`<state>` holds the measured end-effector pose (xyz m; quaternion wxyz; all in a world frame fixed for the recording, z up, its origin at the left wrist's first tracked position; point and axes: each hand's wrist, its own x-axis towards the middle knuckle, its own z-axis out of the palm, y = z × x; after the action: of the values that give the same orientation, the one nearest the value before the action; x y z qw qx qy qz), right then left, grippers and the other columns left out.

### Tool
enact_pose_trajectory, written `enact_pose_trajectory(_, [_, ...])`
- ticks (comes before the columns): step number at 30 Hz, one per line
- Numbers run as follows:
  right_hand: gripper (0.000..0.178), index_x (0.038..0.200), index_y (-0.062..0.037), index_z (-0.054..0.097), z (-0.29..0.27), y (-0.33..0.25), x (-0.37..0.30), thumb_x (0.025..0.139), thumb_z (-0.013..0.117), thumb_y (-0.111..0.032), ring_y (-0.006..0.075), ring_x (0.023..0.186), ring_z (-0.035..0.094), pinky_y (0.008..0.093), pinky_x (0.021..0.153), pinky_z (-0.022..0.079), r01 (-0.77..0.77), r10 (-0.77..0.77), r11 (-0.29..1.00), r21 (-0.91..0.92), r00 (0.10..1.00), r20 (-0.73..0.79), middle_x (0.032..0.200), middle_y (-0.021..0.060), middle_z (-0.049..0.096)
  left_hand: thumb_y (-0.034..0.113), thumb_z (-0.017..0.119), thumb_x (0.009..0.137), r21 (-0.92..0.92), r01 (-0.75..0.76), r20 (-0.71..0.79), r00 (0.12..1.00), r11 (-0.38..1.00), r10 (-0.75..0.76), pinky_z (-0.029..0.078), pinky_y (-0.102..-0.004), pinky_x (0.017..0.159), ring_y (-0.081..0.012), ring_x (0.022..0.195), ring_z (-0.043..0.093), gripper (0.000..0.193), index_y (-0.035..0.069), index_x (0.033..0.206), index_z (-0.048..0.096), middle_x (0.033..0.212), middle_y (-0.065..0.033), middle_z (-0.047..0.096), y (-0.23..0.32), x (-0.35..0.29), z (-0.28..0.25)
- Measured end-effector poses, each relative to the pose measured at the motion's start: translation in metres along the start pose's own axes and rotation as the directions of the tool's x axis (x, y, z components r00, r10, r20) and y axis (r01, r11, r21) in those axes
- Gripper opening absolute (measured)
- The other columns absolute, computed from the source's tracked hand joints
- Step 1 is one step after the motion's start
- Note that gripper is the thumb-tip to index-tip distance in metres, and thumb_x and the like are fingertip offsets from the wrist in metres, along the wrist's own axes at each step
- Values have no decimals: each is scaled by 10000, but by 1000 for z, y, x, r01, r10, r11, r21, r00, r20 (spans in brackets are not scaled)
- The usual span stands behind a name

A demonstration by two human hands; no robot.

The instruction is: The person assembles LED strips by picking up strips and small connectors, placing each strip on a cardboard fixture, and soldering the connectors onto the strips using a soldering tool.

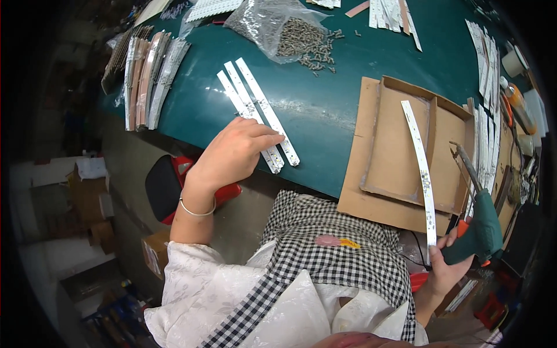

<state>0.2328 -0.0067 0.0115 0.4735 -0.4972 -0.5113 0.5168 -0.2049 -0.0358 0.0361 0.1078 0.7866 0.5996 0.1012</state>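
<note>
My left hand is closed over narrow white circuit board strips on the green table. Its fingertip touches the rightmost strip; the other fingers are partly hidden. Low on the right, my right hand grips the lower end of another white strip marked with small dark parts, which rises over a cardboard tray. The same hand holds a green soldering gun, its thin metal tip pointing up and away beside the strip.
Bundled strips stand at the table's left edge. Behind my left hand, small metal parts spill from a clear plastic bag. More strips and an orange bottle line the right side. A red-and-black chair is below the table's edge.
</note>
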Motion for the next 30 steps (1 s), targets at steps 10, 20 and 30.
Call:
enact_pose_trajectory(10, [746,1419,28,327,29,48,-5,777,706,51,114,752,498,201,615,449,188,-186,981,-51,982,34,983,75,492,143,750,743,-46,119,-250,960,992,-127,498,-380,670,-290,766,642,188,65,912,726,793,-104,689,-27,111,23])
enact_pose_trajectory(20, [763,1430,53,292,14,47,3,779,688,27,112,745,499,221,565,477,176,-177,984,-4,984,-30,952,78,468,312,797,733,-131,515,-122,839,847,-530,514,-386,646,-278,727,667,264,73,793,701,736,-82,686,-52,147,49])
enact_pose_trajectory(30, [782,1434,42,305,23,27,19,741,656,137,130,750,540,241,622,493,139,-137,988,60,990,-36,907,52,466,-2,688,826,-836,179,32,960,519,-279,497,-228,674,-70,738,602,60,-12,878,660,793,0,658,54,120,30])
